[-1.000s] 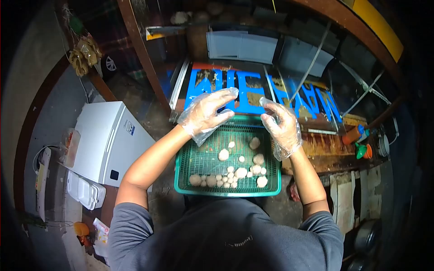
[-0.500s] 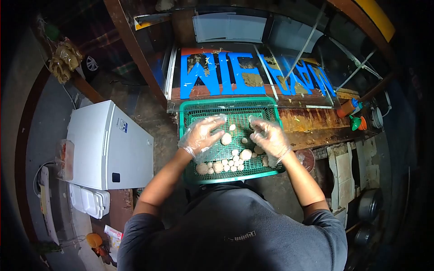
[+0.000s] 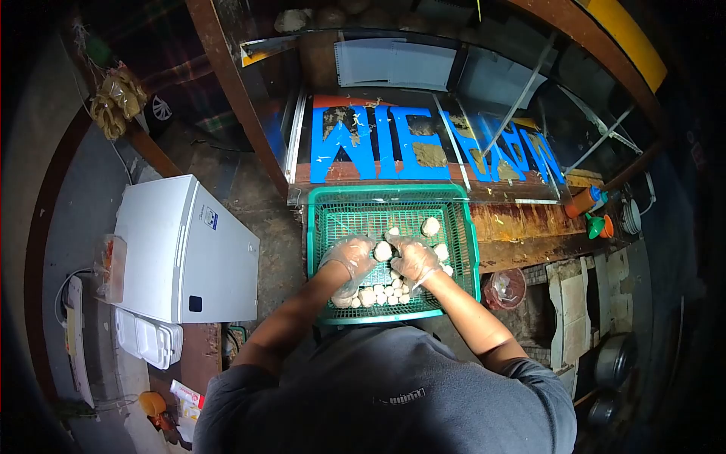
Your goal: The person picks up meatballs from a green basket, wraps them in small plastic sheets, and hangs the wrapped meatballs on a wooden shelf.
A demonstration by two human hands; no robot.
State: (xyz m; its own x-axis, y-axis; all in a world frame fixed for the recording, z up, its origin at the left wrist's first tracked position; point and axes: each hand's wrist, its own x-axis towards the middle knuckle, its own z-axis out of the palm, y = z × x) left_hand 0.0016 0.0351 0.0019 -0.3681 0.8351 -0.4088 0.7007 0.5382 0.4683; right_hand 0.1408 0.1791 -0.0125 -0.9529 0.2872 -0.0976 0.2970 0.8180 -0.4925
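Observation:
A green plastic basket (image 3: 473,250) in front of me holds several pale, round meatballs (image 3: 368,297) of mixed sizes, most gathered along its near side. Both my hands wear clear plastic gloves and are low over the basket. My left hand (image 3: 352,257) has its fingers curled in, beside a larger meatball (image 3: 383,251). On the other side of that ball is my right hand (image 3: 415,261), fingers bent toward it. What either hand grips is hidden by the fingers. Another large meatball (image 3: 430,226) lies toward the back right of the basket.
Behind the basket stands a glass display case with blue lettering (image 3: 359,144). A white freezer (image 3: 219,257) is at left, with foam boxes (image 3: 149,338) near it. At right are a wooden counter (image 3: 522,231), a bucket (image 3: 505,290) and bottles (image 3: 586,200).
Both hands have come down and closer together, and their fingers have curled in. A large meatball at the back right, covered or elsewhere before, now shows. The view has shifted slightly.

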